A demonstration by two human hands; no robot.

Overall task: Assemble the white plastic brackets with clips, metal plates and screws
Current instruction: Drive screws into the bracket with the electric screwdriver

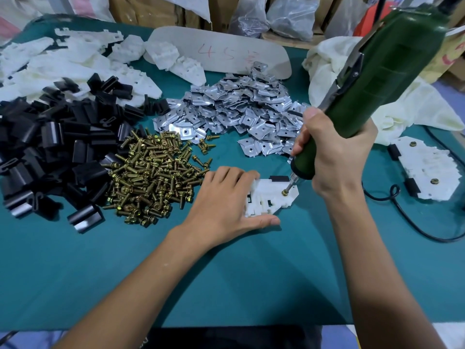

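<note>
A white plastic bracket (pixel 270 196) lies on the green table in front of me, with a black clip (pixel 278 178) on its far edge. My left hand (pixel 226 205) lies flat on its left part, thumb along the near edge. My right hand (pixel 332 157) grips a green electric screwdriver (pixel 377 71), whose bit stands on a brass screw (pixel 285 192) in the bracket's right corner. Supplies lie behind: brass screws (pixel 151 177), black clips (pixel 50 147), metal plates (pixel 239 112) and white brackets (pixel 63 64).
A finished bracket (pixel 425 170) with clips and two screws lies at the right, beside a black cable (pixel 407 217). A cream cloth (pixel 402 102) and a board marked in red (pixel 221 51) sit at the back. Boxes and bags stand behind the table.
</note>
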